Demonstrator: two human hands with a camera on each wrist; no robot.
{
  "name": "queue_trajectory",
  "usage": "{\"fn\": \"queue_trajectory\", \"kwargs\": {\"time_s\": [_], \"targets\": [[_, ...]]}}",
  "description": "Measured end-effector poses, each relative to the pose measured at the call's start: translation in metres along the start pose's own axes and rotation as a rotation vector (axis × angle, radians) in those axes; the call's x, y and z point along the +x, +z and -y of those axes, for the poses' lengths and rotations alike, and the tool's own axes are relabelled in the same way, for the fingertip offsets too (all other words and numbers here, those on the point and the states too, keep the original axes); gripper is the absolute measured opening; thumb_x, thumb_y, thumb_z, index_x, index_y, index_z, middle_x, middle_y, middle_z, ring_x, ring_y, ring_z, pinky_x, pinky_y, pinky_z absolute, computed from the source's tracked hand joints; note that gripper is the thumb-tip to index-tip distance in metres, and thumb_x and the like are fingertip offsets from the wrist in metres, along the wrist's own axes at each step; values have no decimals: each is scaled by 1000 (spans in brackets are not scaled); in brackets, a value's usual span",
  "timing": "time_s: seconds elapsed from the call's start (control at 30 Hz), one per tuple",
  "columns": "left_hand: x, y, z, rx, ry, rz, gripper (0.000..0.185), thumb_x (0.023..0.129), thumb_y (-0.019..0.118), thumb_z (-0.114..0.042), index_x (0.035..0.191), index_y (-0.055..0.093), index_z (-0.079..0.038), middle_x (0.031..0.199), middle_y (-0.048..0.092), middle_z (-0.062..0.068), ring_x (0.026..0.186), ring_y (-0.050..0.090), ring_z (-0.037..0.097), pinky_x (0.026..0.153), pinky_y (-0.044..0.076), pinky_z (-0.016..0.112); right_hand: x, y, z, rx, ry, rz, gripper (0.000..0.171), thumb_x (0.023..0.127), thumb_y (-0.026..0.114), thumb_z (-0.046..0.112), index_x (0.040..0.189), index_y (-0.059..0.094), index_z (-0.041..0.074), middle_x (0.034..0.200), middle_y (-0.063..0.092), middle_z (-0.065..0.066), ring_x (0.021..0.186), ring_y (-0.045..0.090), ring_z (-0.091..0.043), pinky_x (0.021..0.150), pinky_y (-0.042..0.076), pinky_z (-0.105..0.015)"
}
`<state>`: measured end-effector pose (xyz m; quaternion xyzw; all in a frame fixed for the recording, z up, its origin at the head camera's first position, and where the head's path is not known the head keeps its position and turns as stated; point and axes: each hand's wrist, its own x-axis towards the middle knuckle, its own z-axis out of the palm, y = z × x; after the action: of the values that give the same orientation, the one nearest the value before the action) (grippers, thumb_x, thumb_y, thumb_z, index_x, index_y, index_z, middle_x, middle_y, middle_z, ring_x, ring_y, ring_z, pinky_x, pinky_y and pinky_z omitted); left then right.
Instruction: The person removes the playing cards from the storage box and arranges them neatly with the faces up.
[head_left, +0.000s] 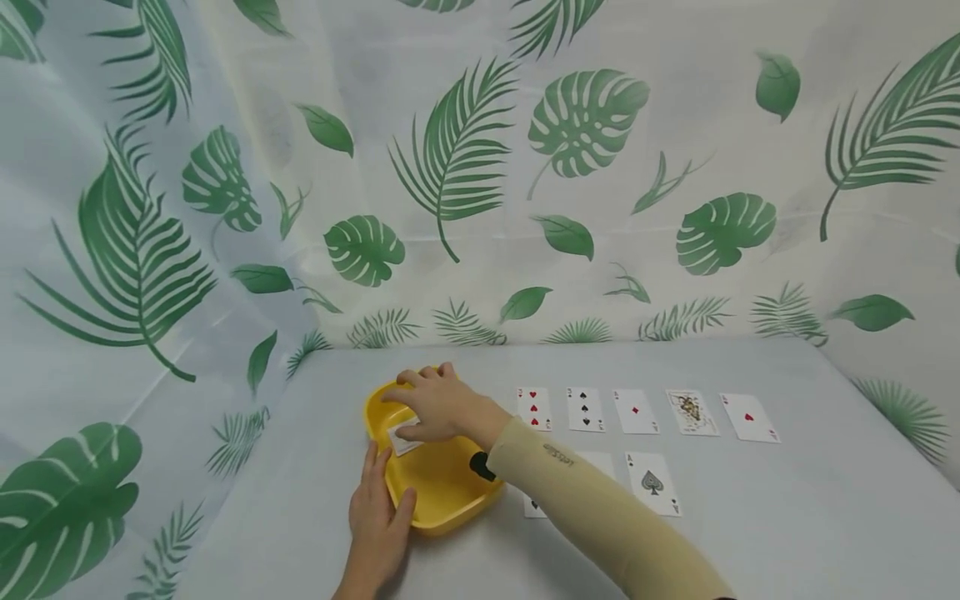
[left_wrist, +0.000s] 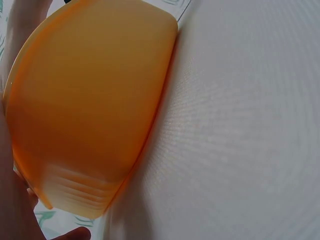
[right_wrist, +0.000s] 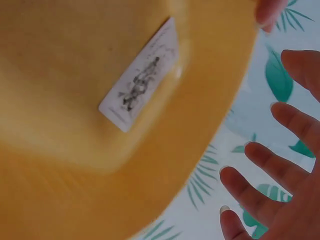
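My left hand [head_left: 378, 508] rests along the left side of a yellow plastic bin [head_left: 457, 512], its fingers straight against the outer wall and its thumb at the rim. The left wrist view shows mostly the bin's outer wall [left_wrist: 100, 95]. Over the bin's far end is my right hand [head_left: 435, 404], fingers spread and holding nothing. Inside the bin lies a joker card [right_wrist: 142, 77] with a black figure; the head view shows only part of this card [head_left: 405, 436] below the right hand. No card is in either hand.
Right of the bin, a back row holds a three of hearts [head_left: 533, 408], three of spades [head_left: 585, 409], ace of diamonds [head_left: 636, 412], colored joker [head_left: 692, 412] and ace of hearts [head_left: 750, 417]. In front lies an ace of spades [head_left: 653, 484]; my right sleeve [head_left: 592, 508] partly covers its neighbor.
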<state>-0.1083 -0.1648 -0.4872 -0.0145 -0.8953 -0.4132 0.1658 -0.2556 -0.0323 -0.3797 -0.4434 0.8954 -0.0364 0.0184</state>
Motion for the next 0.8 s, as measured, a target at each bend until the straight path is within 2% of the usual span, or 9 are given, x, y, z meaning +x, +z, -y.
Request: {"fn": "queue_trajectory", "kwargs": {"time_s": [0.23, 0.43, 0.57, 0.67, 0.8], "targets": [[2, 1, -2, -2, -46, 26, 61, 102, 55, -20, 155, 28, -6, 167, 11, 16, 142, 23, 49, 107, 13, 70, 12, 11, 1, -31, 38, 89, 58, 98, 58, 55, 151, 47, 34, 157, 41, -3, 139, 42, -32, 111, 29, -59], [2, 1, -2, 15, -54, 21, 60, 103, 55, -21, 155, 28, -7, 167, 11, 14, 142, 24, 47, 108, 14, 68, 22, 30, 5, -57, 52, 144, 57, 97, 59, 55, 149, 49, 35, 155, 42, -2, 138, 43, -34, 112, 29, -59], [2, 1, -1, 17, -44, 11, 59, 103, 55, -22, 154, 30, -6, 167, 12, 15, 142, 25, 46, 108, 16, 68, 26, 39, 9, -64, 99, 176, 59, 96, 61, 55, 150, 49, 34, 157, 41, -2, 141, 39, -35, 115, 27, -56], [2, 1, -1, 11, -48, 16, 59, 103, 55, -22, 154, 30, -5, 167, 13, 16, 142, 25, 46, 107, 16, 68, 29, 44, 12, -117, 128, 193, 61, 96, 58, 59, 151, 48, 36, 157, 42, 1, 142, 39, -33, 115, 28, -52], [3, 0, -2, 3, -85, 42, 61, 103, 55, -24, 155, 28, -5, 168, 9, 14, 144, 23, 45, 109, 14, 67, 32, 49, 15, -209, 133, 200, 62, 96, 50, 67, 150, 48, 38, 154, 46, 2, 136, 47, -30, 112, 35, -46]]}}
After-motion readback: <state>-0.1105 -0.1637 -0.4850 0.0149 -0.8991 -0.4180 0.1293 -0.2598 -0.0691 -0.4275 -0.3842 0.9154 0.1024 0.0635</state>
